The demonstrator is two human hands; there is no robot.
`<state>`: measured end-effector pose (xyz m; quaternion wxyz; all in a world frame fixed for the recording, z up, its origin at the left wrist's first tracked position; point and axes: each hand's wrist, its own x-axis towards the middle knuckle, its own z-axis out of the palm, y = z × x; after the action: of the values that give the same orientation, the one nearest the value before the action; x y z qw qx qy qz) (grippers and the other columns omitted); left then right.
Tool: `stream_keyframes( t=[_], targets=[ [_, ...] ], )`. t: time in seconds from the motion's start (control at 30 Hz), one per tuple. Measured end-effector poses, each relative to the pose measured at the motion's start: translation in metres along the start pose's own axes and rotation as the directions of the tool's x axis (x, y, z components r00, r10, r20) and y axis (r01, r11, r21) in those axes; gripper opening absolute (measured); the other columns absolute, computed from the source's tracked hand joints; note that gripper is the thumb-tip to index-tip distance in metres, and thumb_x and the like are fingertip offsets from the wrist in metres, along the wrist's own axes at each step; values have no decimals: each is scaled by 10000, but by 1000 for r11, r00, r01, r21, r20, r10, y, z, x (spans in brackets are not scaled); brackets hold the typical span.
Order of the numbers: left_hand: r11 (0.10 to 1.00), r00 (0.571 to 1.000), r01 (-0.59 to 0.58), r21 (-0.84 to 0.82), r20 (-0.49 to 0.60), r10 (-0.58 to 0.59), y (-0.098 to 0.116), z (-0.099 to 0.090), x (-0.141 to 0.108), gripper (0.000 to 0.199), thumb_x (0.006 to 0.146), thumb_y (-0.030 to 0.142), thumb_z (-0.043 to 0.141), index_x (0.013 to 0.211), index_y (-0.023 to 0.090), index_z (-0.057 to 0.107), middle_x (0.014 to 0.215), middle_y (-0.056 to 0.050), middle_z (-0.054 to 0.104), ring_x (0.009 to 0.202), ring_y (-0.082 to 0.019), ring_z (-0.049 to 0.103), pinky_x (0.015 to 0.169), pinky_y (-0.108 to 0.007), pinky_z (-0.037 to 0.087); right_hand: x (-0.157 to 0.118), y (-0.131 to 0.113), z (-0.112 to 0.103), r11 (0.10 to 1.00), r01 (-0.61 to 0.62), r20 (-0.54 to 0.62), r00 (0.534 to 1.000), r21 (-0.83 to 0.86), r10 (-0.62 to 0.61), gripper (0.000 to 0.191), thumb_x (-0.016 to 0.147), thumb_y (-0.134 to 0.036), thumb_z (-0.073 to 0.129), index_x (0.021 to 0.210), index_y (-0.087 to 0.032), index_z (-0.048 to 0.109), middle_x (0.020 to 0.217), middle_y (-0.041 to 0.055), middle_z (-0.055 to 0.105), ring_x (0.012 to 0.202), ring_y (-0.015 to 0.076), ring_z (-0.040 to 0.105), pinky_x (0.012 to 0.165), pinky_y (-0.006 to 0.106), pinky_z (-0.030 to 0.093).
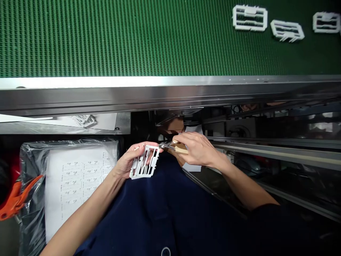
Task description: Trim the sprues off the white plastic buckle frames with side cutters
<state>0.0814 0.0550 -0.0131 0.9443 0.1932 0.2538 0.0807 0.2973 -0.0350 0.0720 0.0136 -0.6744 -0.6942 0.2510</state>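
My left hand (128, 160) is closed on a white plastic frame (145, 167) with several slots and bars, held tilted in front of my dark blue shirt. Part of the frame is hidden behind my fingers. From the right, my right hand (197, 147) grips a pair of nippers (179, 147) with pale yellow handles. The metal jaws reach the upper right corner of the frame, close to my left fingertips. Whether the jaws touch the plastic I cannot tell.
A green ribbed conveyor belt (119, 39) with a metal edge (119, 94) runs across the top. White frames lie on it at right: one (249, 27), another (287, 26), a third (326, 30). Left are a printed sheet (71, 206) on black plastic and an orange-handled tool (18, 199).
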Motion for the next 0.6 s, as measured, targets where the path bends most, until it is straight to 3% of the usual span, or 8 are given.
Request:
stream_keyframes(
  t=[0.23, 0.6],
  targets=[
    [999, 998, 37, -26, 50, -35, -2, -1, -1, 404, 725, 376, 707, 1043, 130, 668, 975, -144, 680, 555, -110, 520, 501, -213, 443, 9, 2, -16, 990, 88, 137, 988, -111, -73, 186, 803, -293, 513, 947, -195, 579, 789, 29, 599, 697, 157, 518, 613, 259, 294],
    [998, 994, 55, -23, 97, -53, -4, -3, 0, 404, 717, 362, 721, 1036, 118, 671, 990, -147, 679, 561, -105, 522, 485, -194, 441, 11, 5, -20, 997, 68, 193, 979, -27, -61, 97, 744, -206, 475, 749, -200, 571, 620, -15, 533, 521, 98, 373, 523, 258, 142]
  ],
)
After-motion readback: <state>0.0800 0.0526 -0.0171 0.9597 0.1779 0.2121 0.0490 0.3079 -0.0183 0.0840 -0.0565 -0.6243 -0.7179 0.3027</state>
